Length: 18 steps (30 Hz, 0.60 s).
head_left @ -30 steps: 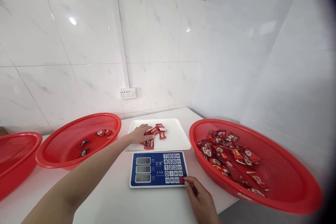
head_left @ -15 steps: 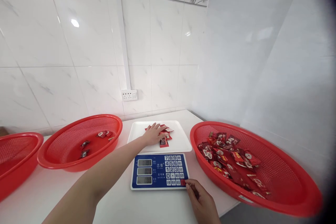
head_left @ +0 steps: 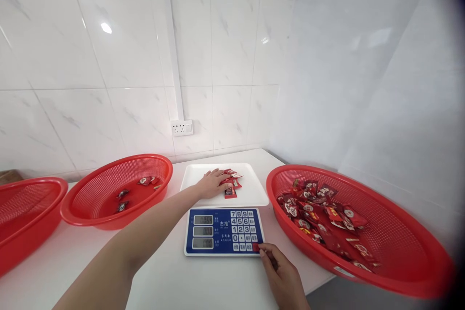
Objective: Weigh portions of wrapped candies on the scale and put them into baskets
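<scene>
Several small red-wrapped candies (head_left: 231,191) lie in a pile on the white pan (head_left: 250,197) of a weighing scale. My left hand (head_left: 212,185) rests over the pile's left side, fingers spread and lying flat, hiding part of the wrappers. In front of the pan is the scale's blue panel (head_left: 224,244), with number keys and three small displays. At its lower right corner, beside a red key, my right hand (head_left: 281,271) has its thumb and index finger pinched together, the other fingers curled. Whatever may be between them is hidden.
On the right, a big red basket (head_left: 407,252) holds many red-wrapped candies (head_left: 327,213). A second red basket (head_left: 83,198) at left contains a few candies (head_left: 122,206). Another red basket (head_left: 29,218) is cut off at the left edge. Behind the white table (head_left: 170,271), a socket (head_left: 182,128) is on the tiled wall.
The top number on the scale's display has changed. My left hand has shifted slightly left over the candies. My right hand stays at the panel's corner; the whole view has shifted a little.
</scene>
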### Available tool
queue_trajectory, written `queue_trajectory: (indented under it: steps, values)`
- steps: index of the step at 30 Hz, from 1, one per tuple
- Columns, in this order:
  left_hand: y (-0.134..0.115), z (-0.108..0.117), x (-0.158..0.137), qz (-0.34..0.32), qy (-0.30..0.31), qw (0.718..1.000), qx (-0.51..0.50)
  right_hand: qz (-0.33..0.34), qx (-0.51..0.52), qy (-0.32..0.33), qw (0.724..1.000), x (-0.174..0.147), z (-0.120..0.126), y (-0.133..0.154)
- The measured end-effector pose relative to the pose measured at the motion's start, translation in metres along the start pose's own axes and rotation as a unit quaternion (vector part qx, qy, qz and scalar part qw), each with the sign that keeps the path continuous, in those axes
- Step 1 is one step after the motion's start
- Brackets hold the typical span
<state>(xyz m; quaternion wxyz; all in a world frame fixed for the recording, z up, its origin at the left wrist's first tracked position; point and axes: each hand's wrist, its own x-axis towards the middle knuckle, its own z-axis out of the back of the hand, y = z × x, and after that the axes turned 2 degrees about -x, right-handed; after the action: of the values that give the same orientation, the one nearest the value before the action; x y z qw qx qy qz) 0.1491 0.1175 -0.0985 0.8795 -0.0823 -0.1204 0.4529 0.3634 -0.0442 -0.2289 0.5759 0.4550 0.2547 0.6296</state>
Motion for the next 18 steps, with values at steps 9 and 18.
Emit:
queue_trajectory:
  steps: [9,18]
  values:
    - [0.017,0.031,-0.021,0.083,-0.039,0.996,0.004,-0.002,-0.004,0.002,1.000,-0.001,0.002,0.003]
    - [0.062,0.087,-0.145,0.231,-0.056,0.970,0.054,-0.005,-0.028,0.001,1.000,-0.002,0.004,0.002]
